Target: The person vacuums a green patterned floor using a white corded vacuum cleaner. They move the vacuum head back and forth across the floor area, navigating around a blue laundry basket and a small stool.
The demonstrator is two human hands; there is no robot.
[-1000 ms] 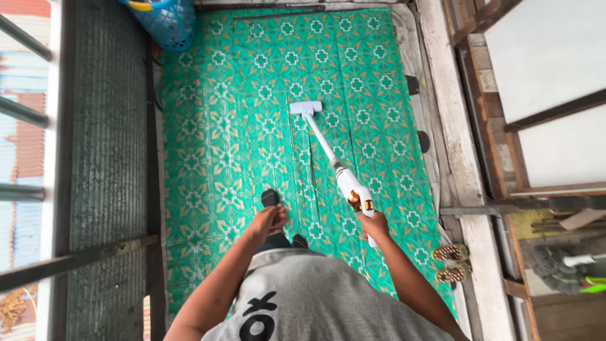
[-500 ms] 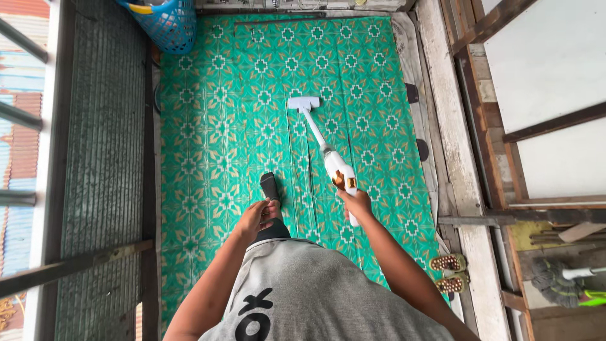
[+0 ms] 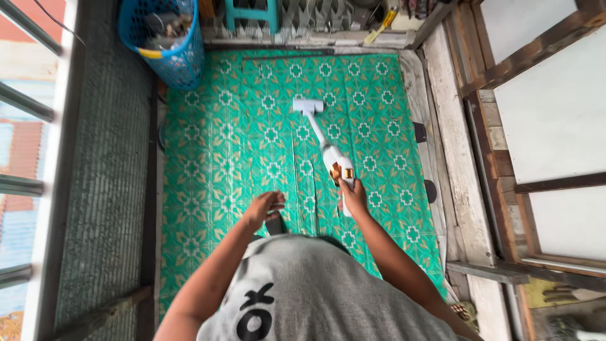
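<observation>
Vacuum [image 3: 328, 148] runs straight ahead from right hand [image 3: 353, 196] — fingers wrapped round its handle — while left hand [image 3: 264, 207] hangs loosely open, holding nothing.

- A single view, from a camera worn on the person's head, looks almost straight down over the grey printed shirt [image 3: 315, 290] to the floor.
- It stands at full standing height, so the green patterned floor mat [image 3: 221, 158] fills the middle of the picture.
- The top edge reaches the mat's far end by the blue plastic mesh basket [image 3: 165, 44]; a corrugated strip lies left, wooden frames right.
- No second view shares the scene.
</observation>
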